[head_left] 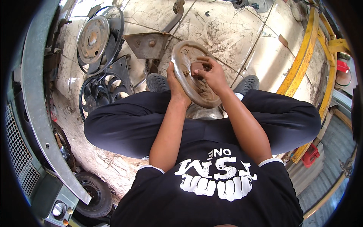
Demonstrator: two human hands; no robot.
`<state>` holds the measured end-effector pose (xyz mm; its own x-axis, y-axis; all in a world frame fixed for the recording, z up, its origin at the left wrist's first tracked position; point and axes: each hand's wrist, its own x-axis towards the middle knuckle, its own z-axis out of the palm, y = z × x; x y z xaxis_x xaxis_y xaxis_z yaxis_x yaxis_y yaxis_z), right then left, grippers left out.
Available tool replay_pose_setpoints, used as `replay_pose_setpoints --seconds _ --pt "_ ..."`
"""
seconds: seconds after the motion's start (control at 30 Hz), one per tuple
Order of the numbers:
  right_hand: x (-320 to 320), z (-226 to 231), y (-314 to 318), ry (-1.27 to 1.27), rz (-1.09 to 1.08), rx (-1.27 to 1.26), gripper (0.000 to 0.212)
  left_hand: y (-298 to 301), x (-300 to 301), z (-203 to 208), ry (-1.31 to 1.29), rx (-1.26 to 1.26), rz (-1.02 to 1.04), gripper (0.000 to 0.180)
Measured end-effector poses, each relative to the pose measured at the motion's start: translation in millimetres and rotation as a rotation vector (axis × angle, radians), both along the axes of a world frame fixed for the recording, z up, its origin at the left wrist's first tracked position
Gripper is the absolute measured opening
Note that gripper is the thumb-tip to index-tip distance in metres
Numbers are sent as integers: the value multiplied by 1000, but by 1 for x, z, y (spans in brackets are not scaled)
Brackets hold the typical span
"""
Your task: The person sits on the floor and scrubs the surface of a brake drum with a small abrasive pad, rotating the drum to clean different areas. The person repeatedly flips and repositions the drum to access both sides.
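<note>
A round, dished metal plate (pixel 182 52), worn and rust-stained, is tilted up in front of me between my knees. My left hand (pixel 177 85) grips its left rim, with the thumb along the edge and the other fingers hidden behind. In my right hand (pixel 214 75) is a small brown piece of sandpaper (pixel 197 69), pinched between thumb and fingers and held against the plate's middle. Close to the sandpaper, a small brass-coloured stud (pixel 186 72) shows on the plate. Below the plate, a shiny rounded metal piece (pixel 206 112) is partly covered.
A rusty pedal bracket (pixel 145 44) lies on the tiled floor ahead. At left are another rusty disc (pixel 94 39) and a black fan (pixel 99 92). A grey vehicle bumper (pixel 34 90) runs down the left side, near a tyre (pixel 94 195). Yellow metal framing (pixel 298 56) stands right.
</note>
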<state>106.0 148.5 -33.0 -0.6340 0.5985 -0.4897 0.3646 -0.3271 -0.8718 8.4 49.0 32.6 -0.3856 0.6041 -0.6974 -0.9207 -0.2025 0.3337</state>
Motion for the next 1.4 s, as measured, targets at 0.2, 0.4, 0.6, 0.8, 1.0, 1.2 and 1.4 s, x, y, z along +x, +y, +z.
replay_pose_setpoints --seconds 0.2,0.4,0.6,0.8,1.0,1.2,1.4 --pt "-3 27 8 -154 115 206 44 -2 0 3 33 -40 0 73" --pt "-14 9 6 -62 45 320 44 -2 1 2 28 -29 -15 73" --pt "-19 1 16 10 47 88 38 -1 -5 -6 48 86 -126 70" --pt "-16 4 12 62 -2 51 36 -1 -9 -13 27 147 -165 69" --pt "-14 7 6 -125 44 236 34 -1 -1 -4 -24 82 -112 68" --pt "0 25 -2 -308 207 261 31 -10 -13 -23 -16 174 -218 68" --pt "-14 31 9 -264 132 199 33 1 -16 -5 -46 63 -208 68"
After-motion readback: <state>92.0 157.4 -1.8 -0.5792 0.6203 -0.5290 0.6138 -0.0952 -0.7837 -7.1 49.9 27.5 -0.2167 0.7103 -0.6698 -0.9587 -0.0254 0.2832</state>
